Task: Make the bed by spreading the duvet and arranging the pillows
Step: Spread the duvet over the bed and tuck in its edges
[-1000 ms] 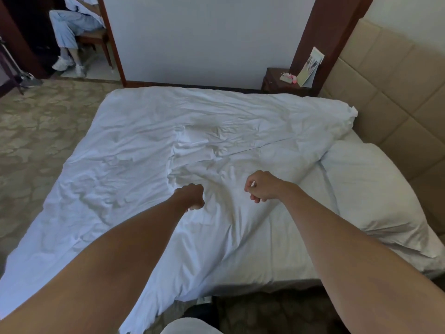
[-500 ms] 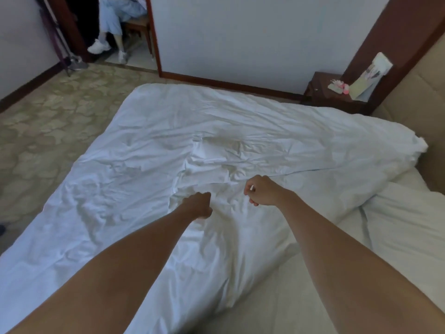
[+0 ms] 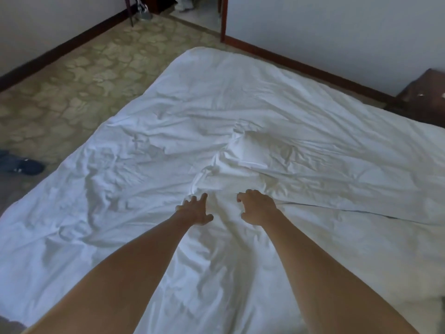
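A white duvet (image 3: 240,104) lies crumpled over the whole bed, with a bunched ridge of folds near its middle. My left hand (image 3: 195,209) rests on the duvet just below that ridge, fingers spread and holding nothing. My right hand (image 3: 258,208) sits a hand's width to the right, fingers curled downward onto the fabric, thumb apart. No pillow shows in this view.
Patterned beige floor (image 3: 79,75) runs along the bed's left side and far end. A dark shoe (image 3: 21,165) lies on the floor at the left. A dark wooden nightstand (image 3: 426,95) stands at the far right. A doorway (image 3: 197,13) opens at the back.
Both hands have gone from closed fists to fingers spread on the duvet. My view has swung left, so the pillow and headboard have left the frame.
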Motion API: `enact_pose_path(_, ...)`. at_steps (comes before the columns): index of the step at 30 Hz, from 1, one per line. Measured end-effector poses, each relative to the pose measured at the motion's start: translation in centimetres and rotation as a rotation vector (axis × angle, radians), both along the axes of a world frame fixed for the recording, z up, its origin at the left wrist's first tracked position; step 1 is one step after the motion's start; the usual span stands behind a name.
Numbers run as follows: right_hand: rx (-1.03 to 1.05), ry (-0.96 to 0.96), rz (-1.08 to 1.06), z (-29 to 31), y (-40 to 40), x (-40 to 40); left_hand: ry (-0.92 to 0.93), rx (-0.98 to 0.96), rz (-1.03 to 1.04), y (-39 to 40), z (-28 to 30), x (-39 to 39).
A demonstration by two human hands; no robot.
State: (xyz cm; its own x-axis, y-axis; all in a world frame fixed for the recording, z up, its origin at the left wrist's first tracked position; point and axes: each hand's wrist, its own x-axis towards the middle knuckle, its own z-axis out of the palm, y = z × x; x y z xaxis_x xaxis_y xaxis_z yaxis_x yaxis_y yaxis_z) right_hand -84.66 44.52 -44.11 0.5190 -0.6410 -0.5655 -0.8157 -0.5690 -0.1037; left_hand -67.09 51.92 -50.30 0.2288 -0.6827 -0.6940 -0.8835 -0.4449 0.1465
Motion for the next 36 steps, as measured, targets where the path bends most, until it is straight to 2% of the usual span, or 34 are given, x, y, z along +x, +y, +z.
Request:
enact_pose_path(5, -0.037, 0.034, 0.069, -5.9, -5.4, 2.9, 0.001, -0.024, 0.057, -5.5, -4.7, 1.2)
enact_pose_path(9, -0.064, 0.041, 0.104, -10.6, -8.9, 5.3, 0.075, -0.157, 0.265, -9.7, -8.8, 2.3)
enact_pose_path(12, -0.156, 0.038, 0.151, -12.1, -10.4, 6.1, 0.262, -0.145, 0.581, -11.1, -11.6, 3.5)
enact_pose_path(14, -0.190, 0.033, 0.180, -12.8, -11.1, 6.3, 0.480, -0.128, 0.723, -11.5, -12.5, 3.6)
enact_pose_path(16, -0.228, 0.029, 0.229, -13.0, -11.8, 6.4, 0.694, -0.189, 0.650, -11.7, -12.6, 2.4)
enact_pose_path(17, -0.255, 0.019, 0.279, -13.0, -12.2, 6.5, 0.736, -0.190, 0.558, -11.8, -12.0, 1.4)
enact_pose_path(19, -0.292, 0.021, 0.454, -12.5, -12.8, 6.8, 0.720, -0.132, 0.310, -11.7, -10.5, -0.5)
enact_pose_path(21, -0.304, 0.108, 0.726, -11.4, -13.3, 6.6, 0.622, -0.074, 0.025, -11.3, -8.6, -1.9)
enact_pose_path(23, -0.264, 0.218, 0.838, -9.6, -12.8, 6.2, 0.574, -0.058, -0.084, -10.6, -7.5, -2.2)
enact_pose_path(26, -0.170, 0.274, 0.640, -6.5, -11.3, 4.7, 0.628, -0.101, -0.041, -9.1, -5.7, -2.1)
enact_pose_path(28, -0.152, 0.287, 0.449, -4.2, -10.2, 3.4, 0.675, -0.196, 0.078, -8.0, -4.0, -2.3)
enact_pose_path(30, -0.157, 0.304, 0.321, -2.2, -9.0, 2.1, 0.644, -0.313, 0.119, -6.8, -2.3, -2.9)
enact_pose_path(32, -0.180, 0.324, 0.254, 0.4, -7.2, 0.4, 0.552, -0.353, 0.028, -5.3, -0.2, -4.0)
enact_pose_path(36, -0.215, 0.327, 0.126, 5.3, -2.6, -4.0, 0.370, -0.294, -0.163, -1.9, 3.5, -6.8)
